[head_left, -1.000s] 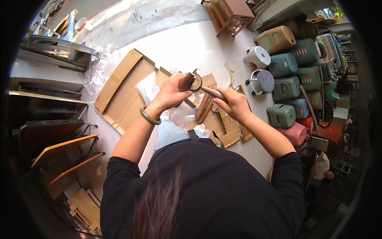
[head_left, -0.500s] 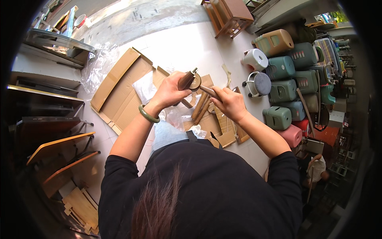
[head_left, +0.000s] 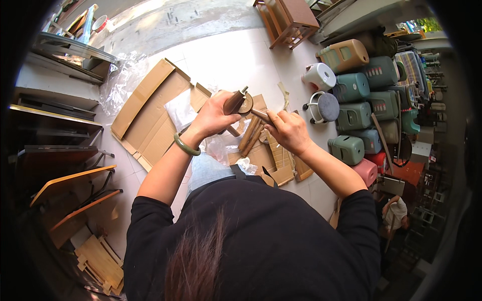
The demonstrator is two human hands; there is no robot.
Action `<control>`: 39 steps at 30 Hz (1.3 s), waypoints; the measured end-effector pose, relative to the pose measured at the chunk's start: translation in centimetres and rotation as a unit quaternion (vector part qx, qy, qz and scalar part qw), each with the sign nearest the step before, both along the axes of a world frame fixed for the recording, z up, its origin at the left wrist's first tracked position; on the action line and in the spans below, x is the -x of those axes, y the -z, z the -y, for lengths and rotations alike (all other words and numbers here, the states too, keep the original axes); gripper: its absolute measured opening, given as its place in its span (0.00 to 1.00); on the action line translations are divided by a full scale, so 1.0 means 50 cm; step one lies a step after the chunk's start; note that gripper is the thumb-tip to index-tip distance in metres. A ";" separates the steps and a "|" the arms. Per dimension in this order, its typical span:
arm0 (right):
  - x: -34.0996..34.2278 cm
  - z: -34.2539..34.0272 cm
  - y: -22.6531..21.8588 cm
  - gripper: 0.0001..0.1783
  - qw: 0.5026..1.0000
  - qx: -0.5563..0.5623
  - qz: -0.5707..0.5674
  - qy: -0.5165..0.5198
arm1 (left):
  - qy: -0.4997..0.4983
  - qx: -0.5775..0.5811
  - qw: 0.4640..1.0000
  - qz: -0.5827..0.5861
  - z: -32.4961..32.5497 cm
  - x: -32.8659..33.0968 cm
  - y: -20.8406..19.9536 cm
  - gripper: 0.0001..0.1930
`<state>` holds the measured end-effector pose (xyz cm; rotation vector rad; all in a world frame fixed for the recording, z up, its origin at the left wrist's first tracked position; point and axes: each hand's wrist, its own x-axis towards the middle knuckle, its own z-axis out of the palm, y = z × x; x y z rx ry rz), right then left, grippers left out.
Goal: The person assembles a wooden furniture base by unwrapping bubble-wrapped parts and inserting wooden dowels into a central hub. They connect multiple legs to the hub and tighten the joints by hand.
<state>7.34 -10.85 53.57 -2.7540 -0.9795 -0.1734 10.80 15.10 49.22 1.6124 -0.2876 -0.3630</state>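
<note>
My left hand (head_left: 210, 118), with a green bangle on its wrist, is closed around a dark brown, tapered wooden piece (head_left: 233, 103) that has a metal bolt at its tip. Right beside this piece is a round brown wooden part (head_left: 246, 104), held up in front of me. From it a thin brown wooden rod (head_left: 260, 115) runs to my right hand (head_left: 289, 132), whose fingers are wrapped round it. How these parts join is hidden by my left hand. Below them, brown wooden pieces (head_left: 251, 140) lie on the cardboard.
Flattened cardboard (head_left: 146, 114) covers the floor ahead, with a white packet (head_left: 180, 110) and clear plastic wrap (head_left: 122, 80). Several plastic stools (head_left: 354, 116) and a grey round wheeled stool (head_left: 328, 107) stand right. Folding tables (head_left: 75, 181) are left. A person (head_left: 395, 211) sits at far right.
The view has shifted slightly, so the surroundings sit a little further left. Both hands keep their grips, and the wooden parts stay nearly in place.
</note>
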 end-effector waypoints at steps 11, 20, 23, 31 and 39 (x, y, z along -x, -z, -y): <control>0.005 0.005 0.003 0.20 0.996 -0.055 -0.052 0.054 | 0.013 -0.006 1.000 0.015 -0.003 -0.001 0.008 0.20; -0.071 0.030 -0.014 0.20 0.447 -0.377 -0.742 0.328 | 0.002 0.031 0.998 -0.050 -0.001 0.000 0.011 0.21; -0.054 0.035 0.008 0.20 0.587 -0.351 -0.667 0.295 | 0.005 0.029 0.999 -0.031 -0.001 0.000 0.015 0.21; -0.030 0.007 0.023 0.18 0.938 -0.197 -0.271 0.090 | 0.001 0.025 0.998 -0.050 -0.001 0.001 0.023 0.22; -0.062 0.016 -0.006 0.23 0.690 -0.276 -0.601 0.295 | -0.005 0.012 0.999 -0.041 0.000 0.005 0.020 0.23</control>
